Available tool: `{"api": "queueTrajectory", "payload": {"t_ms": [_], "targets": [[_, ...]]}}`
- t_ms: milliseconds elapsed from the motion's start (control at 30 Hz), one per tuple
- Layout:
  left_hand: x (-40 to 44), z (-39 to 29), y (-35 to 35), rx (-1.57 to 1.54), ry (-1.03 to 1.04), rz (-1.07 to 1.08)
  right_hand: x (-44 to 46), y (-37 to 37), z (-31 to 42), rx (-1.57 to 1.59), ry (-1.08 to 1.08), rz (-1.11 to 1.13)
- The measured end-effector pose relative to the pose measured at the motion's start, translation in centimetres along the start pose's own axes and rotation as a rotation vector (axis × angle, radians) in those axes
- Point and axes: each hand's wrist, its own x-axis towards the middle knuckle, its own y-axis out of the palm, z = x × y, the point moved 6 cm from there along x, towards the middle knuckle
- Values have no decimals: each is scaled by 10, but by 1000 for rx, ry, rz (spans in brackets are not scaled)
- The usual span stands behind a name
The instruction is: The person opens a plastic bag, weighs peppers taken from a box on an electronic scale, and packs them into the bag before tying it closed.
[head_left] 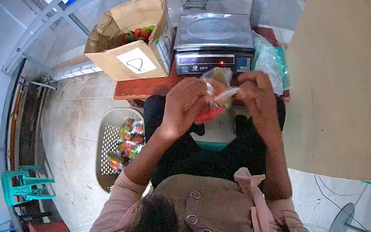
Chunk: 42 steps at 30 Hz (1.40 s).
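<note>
A clear plastic bag (212,107) with something red in it hangs between my hands, above my lap. My left hand (184,105) is closed on the bag's left side near its top. On the other side, the fingers of my right hand (257,95) pinch a twisted, whitish part of the bag's opening. The red contents are partly covered by the plastic and blurred, so their kind is unclear. Right behind the bag stands a weighing scale (216,37) with a metal top and a lit red light.
Left of the scale, a cardboard box (121,57) holds red and green peppers (141,34). Below it, a plastic basket (111,125) contains several filled clear bags (128,143). Clear plastic bags (270,61) lie right of the scale. A large tan board (351,105) takes up the right side.
</note>
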Motion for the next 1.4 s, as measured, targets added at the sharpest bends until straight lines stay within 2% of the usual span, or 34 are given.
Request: {"api": "queueTrajectory", "payload": {"t_ms": [100, 233, 300, 367, 400, 467, 500, 567, 633, 667, 767, 800, 833, 900, 1000, 1100, 1167, 1267, 1367, 1400], "targets": [[11, -41, -4, -71, 94, 203, 17, -2, 5, 282, -77, 126], [33, -75, -15, -142, 224, 257, 18, 5, -3, 700, 30, 462], [45, -76, -15, -96, 245, 229, 7, 11, -6, 630, 198, 258], [53, -69, -8, -57, 210, 180, -9, 30, -1, 816, 391, 23], [55, -64, -5, -37, 191, 156, -17, 47, 4, 1037, 500, -112], [62, -49, 0, -154, 109, 140, -19, 80, 5, 1544, 591, -166], [64, -41, 3, -213, 66, 132, -18, 98, 4, 1830, 565, -70], [62, -26, 8, -116, 26, 65, -22, 124, 1, 2142, 503, 126], [57, -12, 9, -24, -34, 26, -18, 134, 13, 2194, 458, 313], [54, -3, 10, 7, -20, 9, -27, 136, 6, 2082, 695, 201], [44, 17, 13, 80, 16, 5, -34, 99, -3, 1401, 771, 201], [39, 18, 14, 89, 23, 38, -30, 79, -13, 875, 470, 207], [33, 17, 14, 99, 29, 71, -21, 54, -10, 295, 260, 109], [25, 9, 10, 4, 25, 115, -7, 13, 16, -285, -9, 60], [21, -25, 3, -53, 92, 164, 7, -11, 14, 35, -47, -1], [33, -65, -10, -118, 158, 184, 15, -3, 8, 611, 64, 289], [42, -79, -18, -146, 189, 211, 6, 9, -4, 655, 145, 187], [47, -77, -8, -268, 157, 201, -5, 43, 33, 880, 267, 160], [43, -39, -9, -244, -94, 19, -23, 105, 21, 1441, 397, 339], [37, -19, -7, -393, -138, -74, -31, 120, 18, 1630, 445, 398]]}}
